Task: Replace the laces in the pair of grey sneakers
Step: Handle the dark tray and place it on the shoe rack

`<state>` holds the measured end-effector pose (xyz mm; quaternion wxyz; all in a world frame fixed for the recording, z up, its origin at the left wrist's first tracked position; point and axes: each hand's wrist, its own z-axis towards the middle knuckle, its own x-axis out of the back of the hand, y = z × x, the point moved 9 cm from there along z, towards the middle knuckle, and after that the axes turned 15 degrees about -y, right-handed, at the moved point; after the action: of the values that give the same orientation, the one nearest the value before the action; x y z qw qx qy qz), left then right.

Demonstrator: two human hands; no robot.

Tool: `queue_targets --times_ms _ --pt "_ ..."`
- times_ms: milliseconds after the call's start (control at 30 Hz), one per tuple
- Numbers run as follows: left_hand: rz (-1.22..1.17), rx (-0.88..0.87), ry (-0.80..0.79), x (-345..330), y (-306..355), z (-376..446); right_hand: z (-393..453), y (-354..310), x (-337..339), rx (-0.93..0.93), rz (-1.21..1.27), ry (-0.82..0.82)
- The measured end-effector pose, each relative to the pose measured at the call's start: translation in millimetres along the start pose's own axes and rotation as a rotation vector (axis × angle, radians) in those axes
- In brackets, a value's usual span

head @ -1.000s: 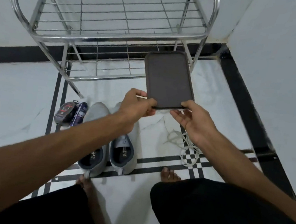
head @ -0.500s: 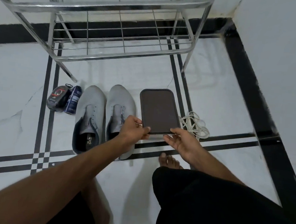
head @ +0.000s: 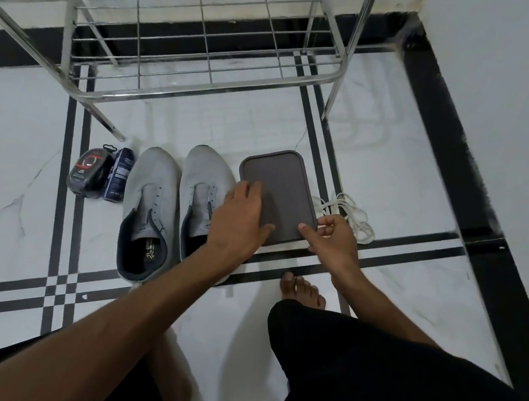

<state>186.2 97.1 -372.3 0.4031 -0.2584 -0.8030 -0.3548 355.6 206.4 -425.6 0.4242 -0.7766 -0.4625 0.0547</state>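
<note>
A flat, dark brown tray (head: 285,189) with rounded corners and a raised rim lies on the glossy white marble floor (head: 13,128), which is crossed by black inlaid stripes. Just left of the tray stand the two grey sneakers (head: 179,204), side by side, toes pointing away from the person; their knit uppers look soft and matte, the eyelets are bare, and the collars are lined in dark fabric. Just right of the tray lies a loose heap of white laces (head: 348,215), thin and cord-like. The left hand (head: 238,217) rests on the tray's left part, fingers extended and apart, palm down. The right hand (head: 331,240) is at the tray's near right corner, index finger stretched to touch the rim, the other fingers loosely curled around nothing. Left of the sneakers sit a round dark packet (head: 88,173) with a red ring and a small blue tube-like box (head: 119,173). Beyond the tray stands a shiny chrome wire rack (head: 185,74).
</note>
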Motion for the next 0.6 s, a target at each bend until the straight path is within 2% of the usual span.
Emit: queue_targets --times_ms 133,233,333,500,600 --pt "0.221 -0.026 -0.252 -16 11 28 3 -1 -4 -0.049 -0.038 -0.006" --pt "0.252 -0.015 -0.388 -29 6 37 6 4 -8 -0.099 0.041 -0.047" --pt "0.237 -0.022 -0.397 -33 3 38 7 7 -9 -0.12 0.067 -0.075" --pt "0.212 -0.027 -0.41 -34 0 36 6 -1 -11 -0.106 -0.093 -0.079" --pt "0.237 -0.039 -0.421 -34 2 35 6 -5 -14 -0.108 -0.165 -0.15"
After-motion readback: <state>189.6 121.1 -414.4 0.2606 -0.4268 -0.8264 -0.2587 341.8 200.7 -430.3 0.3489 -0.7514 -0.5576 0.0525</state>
